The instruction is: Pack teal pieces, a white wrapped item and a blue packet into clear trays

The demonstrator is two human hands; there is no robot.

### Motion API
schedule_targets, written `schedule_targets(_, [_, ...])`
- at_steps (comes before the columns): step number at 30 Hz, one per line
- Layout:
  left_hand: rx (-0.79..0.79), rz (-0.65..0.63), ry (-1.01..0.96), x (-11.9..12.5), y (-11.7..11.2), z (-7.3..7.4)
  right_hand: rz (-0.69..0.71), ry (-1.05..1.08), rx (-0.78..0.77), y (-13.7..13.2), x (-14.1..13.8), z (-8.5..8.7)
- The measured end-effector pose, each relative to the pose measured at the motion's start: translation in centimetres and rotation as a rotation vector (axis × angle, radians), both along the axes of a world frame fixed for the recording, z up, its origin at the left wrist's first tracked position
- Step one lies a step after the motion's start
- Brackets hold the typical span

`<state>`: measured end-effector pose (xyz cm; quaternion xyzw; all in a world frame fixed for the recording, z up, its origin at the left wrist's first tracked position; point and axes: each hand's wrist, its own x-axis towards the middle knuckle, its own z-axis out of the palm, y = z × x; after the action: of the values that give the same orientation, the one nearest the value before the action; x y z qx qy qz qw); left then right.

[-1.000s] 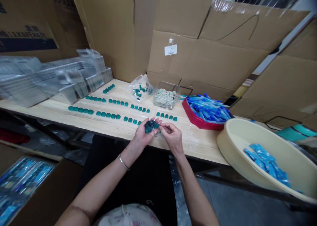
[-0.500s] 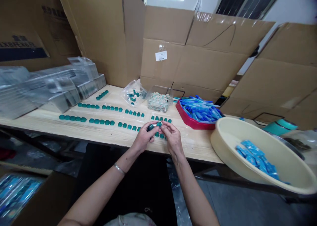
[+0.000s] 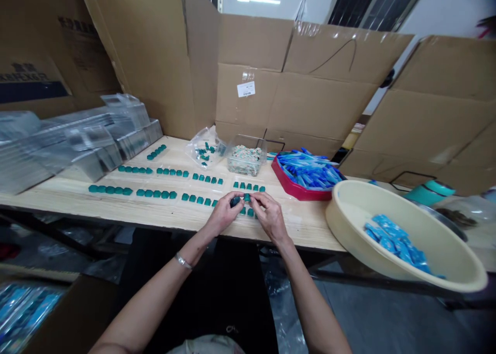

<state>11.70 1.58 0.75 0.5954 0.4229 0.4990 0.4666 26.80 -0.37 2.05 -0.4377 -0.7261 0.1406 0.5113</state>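
left hand point(image 3: 222, 215): curled, palm inward | right hand point(image 3: 270, 218): fingertips bent toward left | hands close together

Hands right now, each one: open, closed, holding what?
Left hand: closed, holding a small teal piece.
Right hand: curled; cannot tell whether it holds anything.

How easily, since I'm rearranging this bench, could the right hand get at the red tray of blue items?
Probably quite easily: the right hand is close to the red tray, with only bare wooden tabletop between them. The cream basin sits further right, out of the way.
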Motion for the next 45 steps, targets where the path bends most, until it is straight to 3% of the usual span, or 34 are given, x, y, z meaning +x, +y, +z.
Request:
schedule_targets(6, [-0.172,-0.040,-0.163,0.9,-0.3,-0.3,-0.117,-0.131,0.074,-0.1,-1.2,-1.1])
schedule_targets(10, [-0.016,0.041,-0.108,0.9,0.1,-0.5,-0.146,-0.143,0.073,-0.2,-1.6,-2.0])
schedule_targets(15, [0.118,0.099,0.078,0.5,0.4,-1.0,-0.108,0.119,-0.125,-0.2,-1.6,-2.3])
schedule_targets(20, [0.213,0.003,0.110,1.0,-0.3,-1.3,-0.140,0.285,-0.271,-0.2,-1.2,-2.5])
schedule_targets(27, [0.177,-0.018,0.045,2.6,-0.7,-1.6,-0.038,0.408,-0.457,-0.8,1.2,-2.1])
schedule_targets(31, [0.093,0.000,-0.023,3.2,-0.7,-1.8,-0.057,0.451,-0.492,-1.4,2.3,-1.8])
schedule_targets(35, [0.035,-0.020,-0.102,3.8,-1.0,-1.9,-0.051,0.437,-0.489,-1.9,2.7,-1.8])
schedule_targets(41, [0.079,-0.038,-0.083,4.4,-1.3,-1.9,-0.143,0.305,-0.390,-2.7,3.3,-1.4])
schedule_targets(45, [-0.077,-0.017,-0.142,3.8,-1.3,-1.2,-0.284,0.244,-0.215,-1.6,6.3,-0.9])
